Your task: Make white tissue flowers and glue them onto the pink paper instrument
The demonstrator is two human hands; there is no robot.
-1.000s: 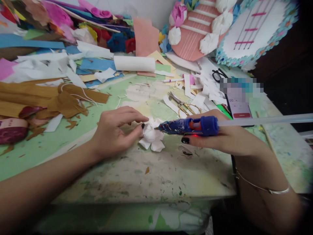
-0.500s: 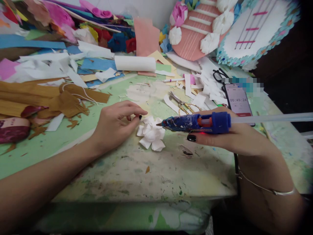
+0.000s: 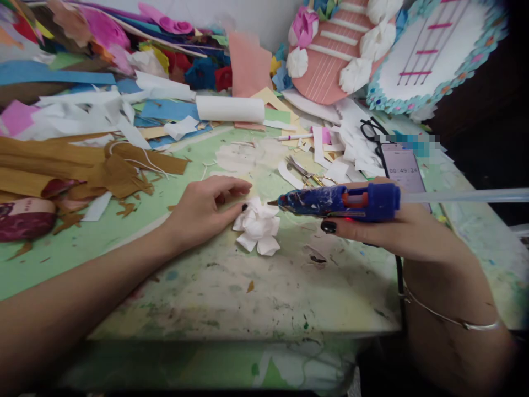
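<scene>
A white paper flower [image 3: 258,226] lies on the table in front of me, its petals spread. My left hand [image 3: 204,209] rests just left of it, fingers loosely curved and apart. The thumb tip touches or overlaps the flower's left petals; I cannot tell which. In my right hand [image 3: 405,234] is a blue hot glue gun [image 3: 334,203], smeared with dried glue, with a red light glowing on it. Its nozzle points left, close above the flower's upper right petals. A long clear glue stick [image 3: 463,196] sticks out of its back.
Scissors [image 3: 303,168], a phone [image 3: 403,165] showing a timer and white paper scraps [image 3: 351,146] lie beyond the glue gun. A white paper roll [image 3: 230,109] is farther back. Brown crepe paper [image 3: 82,160] covers the left side. Two decorated guitar-shaped pieces stand behind.
My left hand has shifted slightly right, bringing the thumb to the flower's edge. The glue gun has moved a little to the right and its nozzle slightly higher.
</scene>
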